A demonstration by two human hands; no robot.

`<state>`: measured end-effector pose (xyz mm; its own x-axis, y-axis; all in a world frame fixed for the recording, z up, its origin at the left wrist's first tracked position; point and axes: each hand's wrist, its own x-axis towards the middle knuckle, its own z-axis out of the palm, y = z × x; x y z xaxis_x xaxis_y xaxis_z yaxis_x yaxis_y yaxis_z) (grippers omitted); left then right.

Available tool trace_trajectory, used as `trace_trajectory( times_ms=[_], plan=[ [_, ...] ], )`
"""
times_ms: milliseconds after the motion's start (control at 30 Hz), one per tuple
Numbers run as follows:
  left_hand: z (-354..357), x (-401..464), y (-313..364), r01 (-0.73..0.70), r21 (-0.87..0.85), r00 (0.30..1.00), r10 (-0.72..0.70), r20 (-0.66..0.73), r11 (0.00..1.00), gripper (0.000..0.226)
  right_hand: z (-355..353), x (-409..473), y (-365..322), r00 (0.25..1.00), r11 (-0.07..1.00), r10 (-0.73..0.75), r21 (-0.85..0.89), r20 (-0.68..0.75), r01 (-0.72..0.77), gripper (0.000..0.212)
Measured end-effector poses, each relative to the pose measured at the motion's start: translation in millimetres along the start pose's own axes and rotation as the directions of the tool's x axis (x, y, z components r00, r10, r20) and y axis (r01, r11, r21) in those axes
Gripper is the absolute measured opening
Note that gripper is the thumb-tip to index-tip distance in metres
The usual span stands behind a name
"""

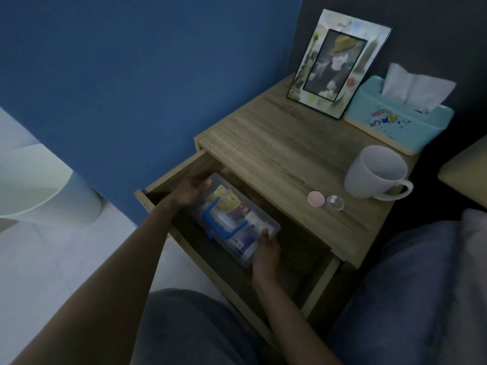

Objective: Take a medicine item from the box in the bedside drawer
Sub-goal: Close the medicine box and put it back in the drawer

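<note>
drawer (168,180): pulled open
box (272,227): clear, blue-handled, lid on, lying inside the drawer
left hand (188,192): fingers clamped on box's far end
right hand (266,255): fingers clamped on near end
step: gripping box
next: probably lift it, open the lid

the pale wood-grain bedside table (284,164) looked matt (as did its drawer (168,177)); the clear plastic box with blue handle (232,219) shone, and the smooth white ceramic mug (374,172) looked glossy.
</note>
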<state>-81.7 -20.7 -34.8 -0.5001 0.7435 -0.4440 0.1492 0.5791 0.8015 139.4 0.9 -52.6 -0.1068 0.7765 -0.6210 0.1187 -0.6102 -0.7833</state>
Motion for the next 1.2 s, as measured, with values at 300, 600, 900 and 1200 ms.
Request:
trace_trajectory(
  times_ms=[300, 600, 900, 1200],
  plan=[
    [2.5, -4.8, 2.0, 0.027, -0.015, 1.000, -0.028, -0.008, 1.000, 0.016, -6.0, 4.2, 3.5, 0.998, 0.999, -0.010, -0.047, 0.066, 0.013, 0.038],
    [9.8, -43.6, 18.8, -0.041, 0.145, 0.950, 0.084, -0.300, 0.989, 0.038, -33.8, -40.7, -21.5, 0.904, 0.816, -0.328, -0.400, 0.275, 0.418, 0.056],
    [24.1, -104.1, -5.0, 0.137, -0.065, 0.834, -0.151, -0.531, 0.988, 0.074, -33.8, 8.3, -89.2, 0.633, 0.035, -0.437, -0.691, 0.639, 0.722, 0.083],
    [30.3, -94.9, 4.7, 0.056, -0.123, 0.828, -0.115, -0.549, 0.991, 0.080, -20.8, 34.2, -94.8, 0.698, -0.001, -0.328, -0.739, 0.637, 0.674, 0.087]
  ],
)
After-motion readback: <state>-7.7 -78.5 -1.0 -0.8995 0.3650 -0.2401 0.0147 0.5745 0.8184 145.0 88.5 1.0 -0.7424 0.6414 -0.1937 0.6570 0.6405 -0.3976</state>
